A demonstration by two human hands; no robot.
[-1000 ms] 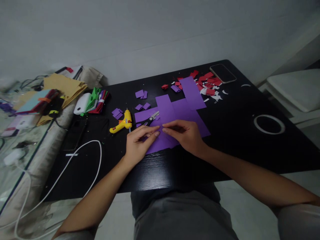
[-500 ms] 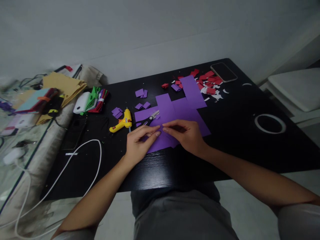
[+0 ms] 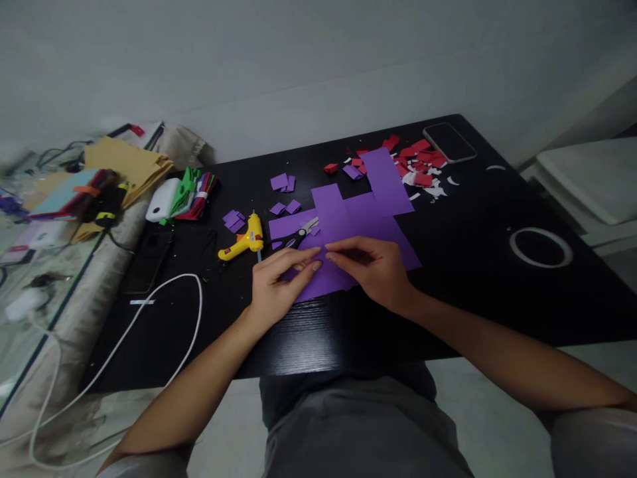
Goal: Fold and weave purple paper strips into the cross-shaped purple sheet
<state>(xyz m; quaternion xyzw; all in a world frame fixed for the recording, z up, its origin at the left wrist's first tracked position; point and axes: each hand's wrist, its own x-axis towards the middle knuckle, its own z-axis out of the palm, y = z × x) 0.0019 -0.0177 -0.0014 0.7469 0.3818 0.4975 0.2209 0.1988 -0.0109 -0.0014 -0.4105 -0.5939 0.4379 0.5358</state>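
Note:
My left hand (image 3: 283, 280) and my right hand (image 3: 374, 267) meet over purple paper sheets (image 3: 361, 219), fingertips almost touching. Thumb and forefinger are pinched together on each hand. Whatever lies between the fingertips is too small to tell from the purple behind it. Scissors (image 3: 297, 237) with dark handles lie on the paper, just beyond my left hand. To the left of them rests a yellow glue gun (image 3: 245, 240). Small cut purple pieces (image 3: 233, 220) lie in little groups behind the glue gun and scissors.
Red and white paper scraps (image 3: 423, 166) are scattered at the back right, beside a phone (image 3: 450, 142). A white ring (image 3: 540, 247) lies on the right of the black table (image 3: 472, 292). A white cable (image 3: 198, 312) loops across the left, near bundled coloured strips (image 3: 192, 194).
The camera view has shifted slightly. Both hands keep the same pinched pose over the purple paper, and nothing else has visibly moved.

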